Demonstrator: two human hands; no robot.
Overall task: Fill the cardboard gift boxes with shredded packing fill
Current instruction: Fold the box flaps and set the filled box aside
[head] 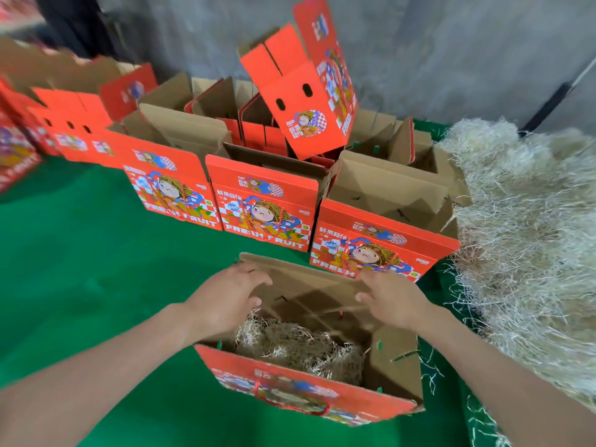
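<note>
One box (398, 366) holds shredded fill (300, 346) beneath left hand (225, 301) and right hand (393, 301), fingers released.

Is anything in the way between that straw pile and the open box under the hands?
Nothing visible. The box is open on top, and the straw pile lies just right of it.

Near box (396, 366) holding shredded fill (300, 346); row of three boxes (264, 201) behind it, tilted box (300, 91) resting on others farther back, fill pile (532, 237) at right.
</note>
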